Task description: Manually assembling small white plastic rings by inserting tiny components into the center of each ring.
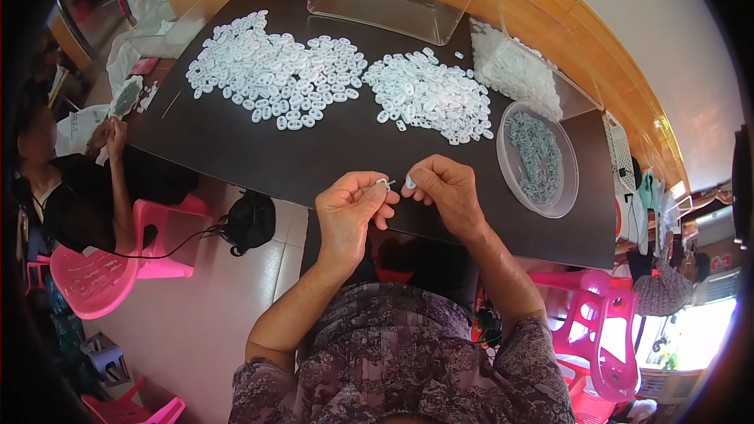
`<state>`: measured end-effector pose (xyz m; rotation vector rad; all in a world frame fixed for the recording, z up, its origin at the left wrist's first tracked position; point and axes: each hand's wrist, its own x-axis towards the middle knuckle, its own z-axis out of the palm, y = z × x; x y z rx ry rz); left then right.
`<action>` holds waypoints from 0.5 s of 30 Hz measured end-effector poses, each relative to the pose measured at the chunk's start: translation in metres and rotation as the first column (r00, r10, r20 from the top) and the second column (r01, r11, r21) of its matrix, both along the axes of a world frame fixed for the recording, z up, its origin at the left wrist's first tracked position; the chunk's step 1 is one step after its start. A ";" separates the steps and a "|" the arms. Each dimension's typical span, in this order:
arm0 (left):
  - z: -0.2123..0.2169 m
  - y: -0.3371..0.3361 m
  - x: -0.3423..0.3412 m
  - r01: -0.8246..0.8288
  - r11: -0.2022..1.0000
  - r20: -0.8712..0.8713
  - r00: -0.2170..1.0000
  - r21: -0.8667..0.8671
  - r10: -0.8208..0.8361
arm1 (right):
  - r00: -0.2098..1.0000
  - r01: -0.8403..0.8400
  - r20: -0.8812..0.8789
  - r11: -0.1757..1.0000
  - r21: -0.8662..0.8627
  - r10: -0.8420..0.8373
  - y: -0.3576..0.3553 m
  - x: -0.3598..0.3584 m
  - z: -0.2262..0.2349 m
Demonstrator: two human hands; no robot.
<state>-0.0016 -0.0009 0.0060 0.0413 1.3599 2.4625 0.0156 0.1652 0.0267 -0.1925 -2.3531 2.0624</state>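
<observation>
Both hands meet just past the near edge of a dark table (345, 149). Between the thumb and fingers of my left hand (353, 202) is a small white plastic piece with a hole (384, 182); a thin greyish bit sticks out of it toward the right. My right hand (446, 192) pinches a small white oval piece (410, 182) at its fingertips. The two pieces are close but apart. Beyond my hands lie a wide pile of white two-holed oval pieces (275, 71) and a second pile of smaller white pieces (432, 94).
A clear round tub (572, 165) of small grey-green parts stands right. Behind it, a clear bin (581, 94) holds more white pieces. Another clear box (377, 12) is at the back. A co-worker (78, 188) sits left by a pink chair (94, 279). A pink stool (601, 330) stands right.
</observation>
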 end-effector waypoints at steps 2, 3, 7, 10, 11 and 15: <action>0.001 0.000 0.002 -0.001 1.000 -0.002 1.000 -0.012 0.001 | 1.000 -0.010 -0.004 1.000 -0.028 0.010 0.000 -0.001 -0.001; 0.002 0.000 0.002 -0.005 1.000 -0.005 1.000 -0.024 0.005 | 1.000 -0.024 -0.009 0.998 -0.055 0.024 0.000 -0.002 -0.002; 0.002 0.000 0.003 0.000 1.000 -0.006 1.000 -0.025 0.000 | 0.996 -0.061 -0.066 0.996 -0.067 0.057 0.001 0.000 -0.004; 0.003 0.001 0.005 0.008 1.000 0.000 1.000 -0.019 -0.008 | 0.996 -0.057 -0.068 0.996 -0.064 0.053 -0.001 0.003 -0.001; 0.004 0.002 0.006 0.000 1.000 -0.008 1.000 -0.020 -0.001 | 0.997 -0.038 -0.069 0.996 -0.076 0.032 -0.003 0.004 0.002; 0.003 0.003 0.009 -0.018 1.000 -0.059 0.998 -0.023 0.017 | 0.997 -0.012 -0.078 0.995 -0.103 0.004 -0.004 0.006 0.006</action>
